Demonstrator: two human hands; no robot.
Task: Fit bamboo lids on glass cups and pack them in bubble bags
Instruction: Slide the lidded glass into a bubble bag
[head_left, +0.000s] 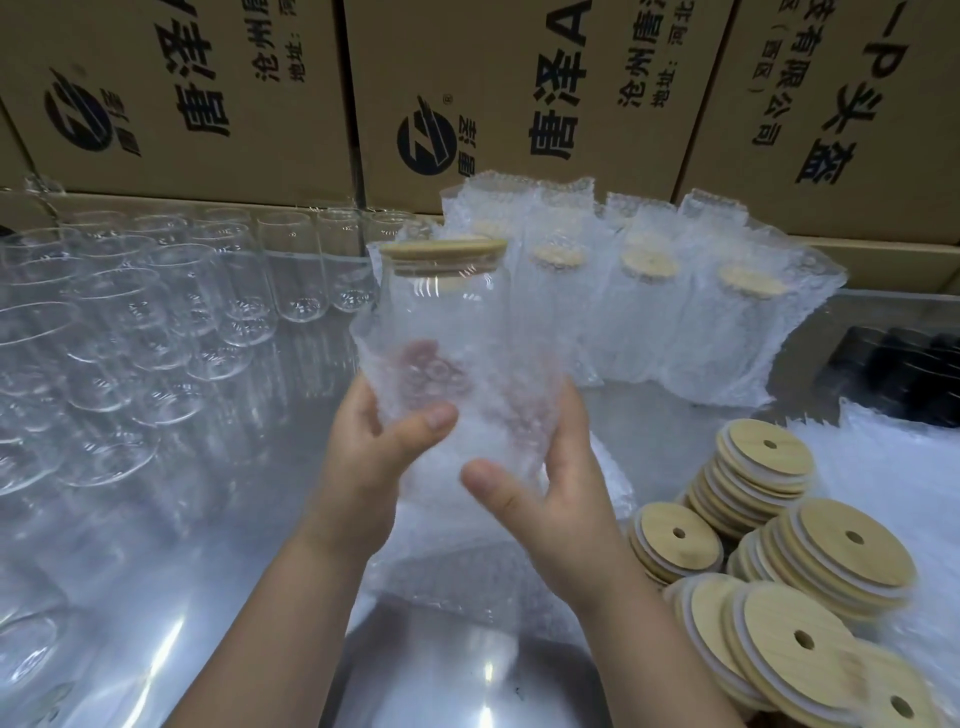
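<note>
A glass cup (441, 306) with a bamboo lid (441, 252) fitted on top stands upright in the middle of the view, raised above the table. Its lower half sits inside a clear bubble bag (467, 384). My left hand (374, 462) grips the bag and cup from the left, thumb across the front. From the right, my right hand (545, 499) holds the bag's lower part, with its fingers behind it. The cup's upper half and the lid stick out of the bag.
Several bare glass cups (156, 322) stand at the left on the shiny metal table (218, 571). Several bagged, lidded cups (649, 312) stand behind. Stacks of bamboo lids (779, 561) lie at the right beside loose bubble bags (893, 493). Cardboard boxes (519, 93) line the back.
</note>
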